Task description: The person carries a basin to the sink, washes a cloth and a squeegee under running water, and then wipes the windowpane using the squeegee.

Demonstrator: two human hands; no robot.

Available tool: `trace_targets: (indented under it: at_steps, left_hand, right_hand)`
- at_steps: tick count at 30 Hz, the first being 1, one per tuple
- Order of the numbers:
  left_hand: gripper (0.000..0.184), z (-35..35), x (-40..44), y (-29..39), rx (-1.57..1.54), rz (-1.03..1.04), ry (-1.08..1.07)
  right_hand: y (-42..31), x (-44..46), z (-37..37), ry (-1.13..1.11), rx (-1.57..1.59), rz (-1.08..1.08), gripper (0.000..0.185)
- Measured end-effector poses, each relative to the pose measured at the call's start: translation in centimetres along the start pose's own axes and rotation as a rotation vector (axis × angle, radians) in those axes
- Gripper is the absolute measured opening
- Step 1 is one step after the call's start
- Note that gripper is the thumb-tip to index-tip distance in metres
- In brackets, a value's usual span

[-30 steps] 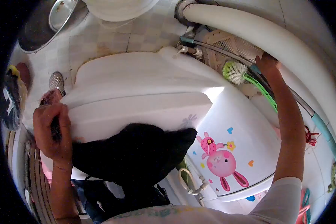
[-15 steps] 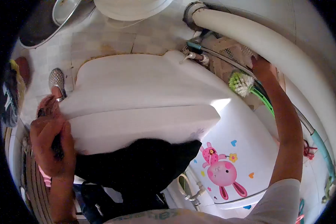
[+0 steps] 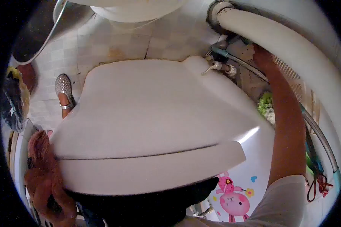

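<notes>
My left hand [image 3: 51, 189], low at the left, is closed around a crumpled reddish-brown rag [image 3: 39, 145] that sticks up past the fingers. It is beside the edge of a smooth white toilet [image 3: 151, 109], whose broad surface fills the middle. My right arm stretches along the far right side, and my right hand [image 3: 263, 58] reaches down between a thick white pipe [image 3: 269, 34] and a metal pole [image 3: 246, 66] with teal ends. Its fingers are mostly hidden in shadow near the pipe, so their grip is unclear.
A green and white brush [image 3: 267, 106] lies partly behind my right forearm. A small tap [image 3: 223, 68] sticks out beside the toilet. A pink rabbit sticker [image 3: 234, 202] is on a white surface below. A foot in a silver shoe [image 3: 64, 89] stands at the left.
The view has shifted, so the toilet fills more of the picture. My right hand has gone farther behind the pipe, toward the pole's upper end. My left hand still holds the rag.
</notes>
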State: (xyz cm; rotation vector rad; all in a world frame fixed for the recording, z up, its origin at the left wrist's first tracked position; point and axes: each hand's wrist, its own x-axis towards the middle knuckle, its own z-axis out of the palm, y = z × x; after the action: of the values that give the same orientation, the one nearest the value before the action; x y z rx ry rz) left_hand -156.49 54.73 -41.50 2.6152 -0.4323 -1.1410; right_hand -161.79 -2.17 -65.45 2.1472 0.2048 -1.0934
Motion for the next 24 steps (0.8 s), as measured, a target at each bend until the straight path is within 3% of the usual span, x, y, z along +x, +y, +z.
trace_targets:
  at_steps: [1, 3, 6, 8, 11, 14, 16, 20, 24]
  left_hand:
    - [0.038, 0.3, 0.2, 0.0, 0.001, 0.026, 0.010]
    - [0.039, 0.3, 0.3, -0.2, 0.001, 0.059, 0.015]
    - [0.042, -0.1, -0.4, -0.4, 0.007, 0.093, 0.029]
    - [0.044, -0.4, -0.9, -0.6, 0.007, 0.109, 0.040]
    - [0.047, -0.5, -1.0, -0.9, 0.029, 0.121, 0.031]
    - [0.050, -0.4, -0.9, -1.5, 0.138, 0.142, -0.015]
    - [0.052, -0.4, -1.2, -2.4, 0.342, 0.204, -0.076]
    - [0.030, 0.1, -0.4, -1.5, -0.077, 0.189, 0.113]
    - [0.018, -0.1, -1.3, -1.9, -0.201, 0.214, 0.167]
  right_hand:
    - [-0.6, 0.0, -1.1, -0.115, -0.054, 0.020, 0.049]
    - [-1.5, -1.3, -1.2, 0.268, -0.130, -0.080, 0.046]
    - [-1.4, -2.0, -2.5, 0.215, -0.109, -0.001, 0.041]
    - [-1.7, -0.7, -1.6, 0.134, -0.050, 0.126, 0.040]
    - [-2.0, -2.3, -4.7, -0.162, -0.221, 0.063, 0.037]
    - [-1.6, -3.7, -6.6, -0.410, -0.196, 0.006, 0.030]
    - [0.8, -5.0, -3.9, -0.339, -0.073, 0.034, 0.027]
    - [3.2, -7.3, -5.6, -0.412, 0.065, 0.015, 0.028]
    - [6.2, -7.4, -1.5, -0.604, 0.217, -0.072, 0.032]
